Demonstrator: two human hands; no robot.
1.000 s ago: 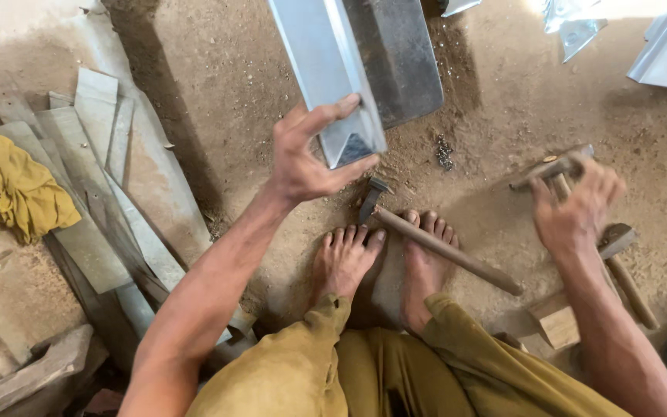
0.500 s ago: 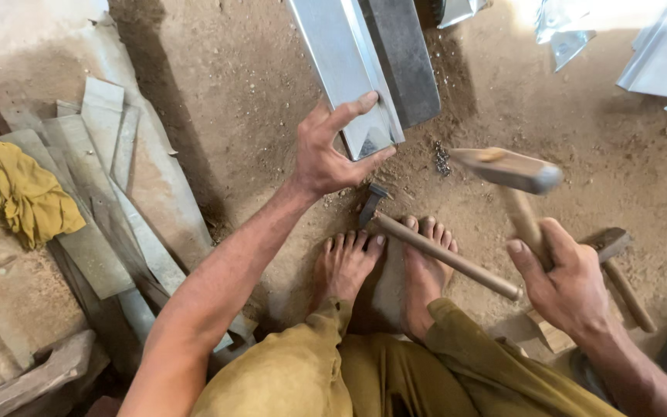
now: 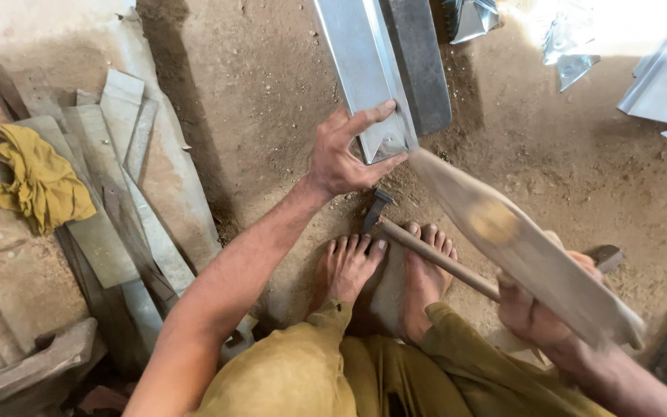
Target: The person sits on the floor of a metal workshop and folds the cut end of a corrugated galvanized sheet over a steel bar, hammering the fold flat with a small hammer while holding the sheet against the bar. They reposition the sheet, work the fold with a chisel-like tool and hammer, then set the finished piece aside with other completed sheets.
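On the far left a yellow rag [image 3: 38, 179] lies crumpled on the dirt, and just right of it a heap of flat grey metal strips [image 3: 121, 201] runs from far to near. Near the bottom left corner sits a piece of old wood [image 3: 28, 367]. In the middle my two bare feet [image 3: 384, 266] rest on the sandy ground [image 3: 241, 93], and a small hammer [image 3: 418, 247] lies across my toes, its dark head by my left foot and its wooden handle going off to the right. Far away at the top is a long bent sheet of shiny grey metal [image 3: 364, 69], and a dark grey bar [image 3: 418, 62] lies touching its right side. My left hand [image 3: 345, 154] is spread wide and pressed on the near end of the shiny sheet, with my thumb on the top of it and my fingers curled under its cut corner. More shiny metal bits [image 3: 658, 73] lie far off at the top right. On the right my right hand [image 3: 538, 316] is closed tight around a big wooden mallet [image 3: 519, 243]. The mallet looks blurry and pale brown, and it slants from my hand up toward the near end of the sheet. It hides part of the hammer handle. Its far tip is just beside the sheet corner and my left fingers.
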